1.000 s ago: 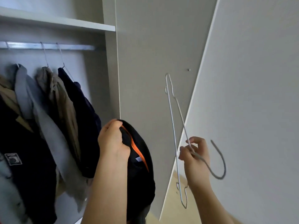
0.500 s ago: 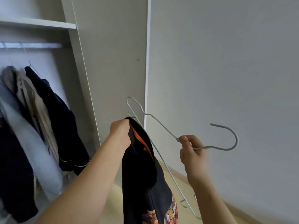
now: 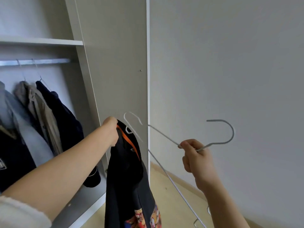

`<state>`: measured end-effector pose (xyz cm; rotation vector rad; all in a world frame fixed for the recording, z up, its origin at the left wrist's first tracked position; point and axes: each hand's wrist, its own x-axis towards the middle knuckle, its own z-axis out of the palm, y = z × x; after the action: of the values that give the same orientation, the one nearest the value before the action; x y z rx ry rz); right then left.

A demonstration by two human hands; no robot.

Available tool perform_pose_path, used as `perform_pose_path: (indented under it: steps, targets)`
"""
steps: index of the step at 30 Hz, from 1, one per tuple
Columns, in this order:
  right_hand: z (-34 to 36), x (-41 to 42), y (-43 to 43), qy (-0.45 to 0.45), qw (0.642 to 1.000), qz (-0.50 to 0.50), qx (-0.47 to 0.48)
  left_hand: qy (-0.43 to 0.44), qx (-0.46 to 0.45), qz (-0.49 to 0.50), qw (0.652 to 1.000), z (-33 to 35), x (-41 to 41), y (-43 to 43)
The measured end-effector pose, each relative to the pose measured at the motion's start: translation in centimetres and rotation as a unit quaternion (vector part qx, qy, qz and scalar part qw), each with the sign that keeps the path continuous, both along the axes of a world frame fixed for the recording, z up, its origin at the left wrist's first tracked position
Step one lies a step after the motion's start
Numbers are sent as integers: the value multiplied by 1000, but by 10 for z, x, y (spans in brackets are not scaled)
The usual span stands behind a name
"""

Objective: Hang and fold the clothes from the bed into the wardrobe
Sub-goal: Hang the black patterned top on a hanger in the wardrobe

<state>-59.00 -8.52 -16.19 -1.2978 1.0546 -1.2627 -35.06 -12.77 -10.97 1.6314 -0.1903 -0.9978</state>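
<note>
Your left hand [image 3: 110, 130], at frame centre, is clenched on the collar of the soft black garment with orange neck trim [image 3: 126, 170], which hangs limp. Your right hand [image 3: 195, 155] pinches the light, springy grey wire hanger [image 3: 164, 135] at its neck; keep hold of the collar so it stays open

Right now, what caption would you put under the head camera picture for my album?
Left hand grips a black shirt; right hand holds a wire hanger by the open wardrobe.
</note>
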Motion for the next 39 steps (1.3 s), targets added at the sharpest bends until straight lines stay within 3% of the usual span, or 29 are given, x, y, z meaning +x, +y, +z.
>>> perform_pose_path:
  steps: [4,9,10,12,14,16,18,22,24,26,27,30,31,32,34,39]
  targets:
    - [-3,13,4,60,998,30,18,-58,-34,32,997,2,3,1]
    - [-2,21,0,74,996,34,33,-292,-52,20,955,-16,10,6]
    - [-2,25,0,85,995,37,27,-359,-39,-3,933,-20,12,8]
    - [-2,34,1,107,993,45,13,-512,-4,-71,856,-26,10,14]
    - [-2,45,2,114,992,49,8,-587,-30,-119,800,-28,1,19]
    - [-1,54,1,108,993,54,11,-590,-69,-148,791,-25,-11,26]
    - [1,60,-1,105,993,55,17,-546,-102,-191,809,-20,-21,33]
    - [2,65,-3,74,996,39,25,-311,-226,-298,874,-18,-36,47]
    - [6,63,-2,65,997,38,12,-302,-267,-333,853,-18,-33,54]
    - [10,60,-5,73,997,32,-7,-405,-252,-369,798,-19,-28,58]
    - [13,58,-6,78,996,28,-14,-498,-236,-356,754,-21,-27,60]
    - [22,50,-9,63,997,33,-28,-793,-212,-172,544,-26,-25,60]
    - [24,47,-9,51,998,37,-31,-828,-210,-138,502,-27,-24,59]
    - [27,44,-10,43,998,39,-36,-835,-214,-139,487,-26,-23,58]
    - [31,38,-10,50,997,36,-52,-817,-231,-188,493,-23,-24,55]
    - [42,29,-19,248,958,-86,-113,-736,-200,-233,603,-31,-42,51]
